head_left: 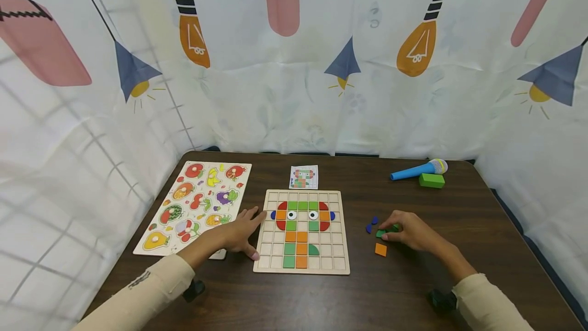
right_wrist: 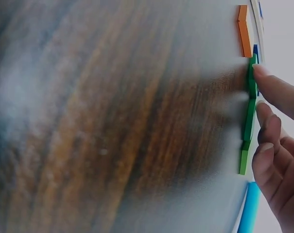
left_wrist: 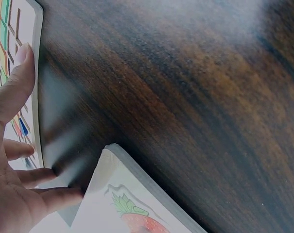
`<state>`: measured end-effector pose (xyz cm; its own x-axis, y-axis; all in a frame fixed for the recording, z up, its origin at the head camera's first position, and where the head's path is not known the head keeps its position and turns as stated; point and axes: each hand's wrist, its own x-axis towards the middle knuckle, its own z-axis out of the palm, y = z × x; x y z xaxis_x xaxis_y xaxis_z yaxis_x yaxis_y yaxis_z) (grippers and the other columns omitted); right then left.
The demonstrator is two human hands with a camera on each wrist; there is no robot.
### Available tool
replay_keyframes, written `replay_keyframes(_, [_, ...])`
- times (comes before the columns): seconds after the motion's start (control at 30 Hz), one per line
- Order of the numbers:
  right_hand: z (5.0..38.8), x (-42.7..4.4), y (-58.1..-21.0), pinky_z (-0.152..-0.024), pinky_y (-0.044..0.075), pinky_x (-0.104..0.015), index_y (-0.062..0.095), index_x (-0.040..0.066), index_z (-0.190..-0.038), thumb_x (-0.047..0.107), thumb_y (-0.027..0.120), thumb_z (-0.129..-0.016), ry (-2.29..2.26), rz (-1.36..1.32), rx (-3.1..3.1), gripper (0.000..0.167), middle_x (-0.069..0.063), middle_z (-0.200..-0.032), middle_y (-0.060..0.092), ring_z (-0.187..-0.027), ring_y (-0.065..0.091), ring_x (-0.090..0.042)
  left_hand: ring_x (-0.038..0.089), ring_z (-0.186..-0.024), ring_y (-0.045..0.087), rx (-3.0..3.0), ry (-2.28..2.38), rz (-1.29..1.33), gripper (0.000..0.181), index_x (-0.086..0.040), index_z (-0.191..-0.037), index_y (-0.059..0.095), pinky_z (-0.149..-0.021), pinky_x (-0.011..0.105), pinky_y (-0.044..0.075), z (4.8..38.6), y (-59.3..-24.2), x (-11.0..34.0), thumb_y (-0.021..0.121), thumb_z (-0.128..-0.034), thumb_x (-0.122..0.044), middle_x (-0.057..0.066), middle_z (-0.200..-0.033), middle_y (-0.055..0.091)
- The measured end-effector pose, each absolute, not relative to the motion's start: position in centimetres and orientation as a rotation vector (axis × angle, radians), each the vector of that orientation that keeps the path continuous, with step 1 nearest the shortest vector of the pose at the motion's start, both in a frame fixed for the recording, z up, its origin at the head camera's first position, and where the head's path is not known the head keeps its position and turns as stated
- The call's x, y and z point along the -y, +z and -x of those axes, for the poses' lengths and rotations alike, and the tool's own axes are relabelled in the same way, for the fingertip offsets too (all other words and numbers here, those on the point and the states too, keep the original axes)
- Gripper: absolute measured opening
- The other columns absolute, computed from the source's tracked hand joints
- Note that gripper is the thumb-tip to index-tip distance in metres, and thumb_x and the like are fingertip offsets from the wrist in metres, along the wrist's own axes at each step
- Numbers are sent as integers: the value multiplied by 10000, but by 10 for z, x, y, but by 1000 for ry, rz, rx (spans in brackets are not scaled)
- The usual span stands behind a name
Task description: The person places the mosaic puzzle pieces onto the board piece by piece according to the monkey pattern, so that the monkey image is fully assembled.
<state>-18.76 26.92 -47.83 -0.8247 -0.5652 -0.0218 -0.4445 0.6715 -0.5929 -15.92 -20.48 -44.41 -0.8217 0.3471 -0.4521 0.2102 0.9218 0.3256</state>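
Observation:
My left hand (head_left: 236,231), fingers spread, rests at the left edge of a wooden grid board (head_left: 333,249), its thumb on the rim. Coloured tiles on the board form a figure with a round-cheeked head, two eyes and an orange and green body. To the right of the board, my right hand (head_left: 415,231) touches green tiles (right_wrist: 250,119) lying on the table, thumb on one and a finger at another. An orange square tile (head_left: 381,250) and two small blue tiles (head_left: 369,229) lie beside them. Fingers partly hide the green tiles in the head view.
A fruit puzzle board (head_left: 245,167) lies on the left, near my left fingers. Behind the grid board is a printed pattern card (head_left: 304,186). A blue toy microphone (head_left: 415,171) and green blocks (head_left: 432,181) sit at the back right of the dark table (head_left: 294,300).

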Motion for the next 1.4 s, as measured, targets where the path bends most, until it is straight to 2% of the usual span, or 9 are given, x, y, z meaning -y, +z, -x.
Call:
replay_keyframes(0.93, [191, -267, -477, -634, 433, -215, 788, 174, -1091, 270, 782, -876, -795, 795, -2693, 236, 88, -920, 619, -727, 472, -18, 512, -1512, 117, -2546, 382, -405, 1109, -80, -1600, 224, -1143, 658, 272, 160, -443, 205, 867, -755, -398, 257, -1654, 130])
replay_keyframes(1.17, [193, -272, -479, -614, 428, -219, 772, 184, -1094, 315, 752, -905, -859, 793, -2705, 230, 103, -912, 617, -713, 472, -36, 515, -1510, 121, -2549, 390, -397, 1109, -78, -1596, 237, -1140, 668, 266, 158, -442, 205, 878, -747, -389, 259, -1652, 132])
replay_keyframes(1.4, [198, -296, -478, -636, 414, -228, 757, 189, -1113, 246, 754, -905, -830, 713, -2793, 215, 65, -999, 656, -754, 472, -44, 520, -1505, 130, -2555, 389, -405, 1108, -75, -1592, 244, -1130, 673, 277, 157, -441, 205, 882, -741, -387, 263, -1648, 142])
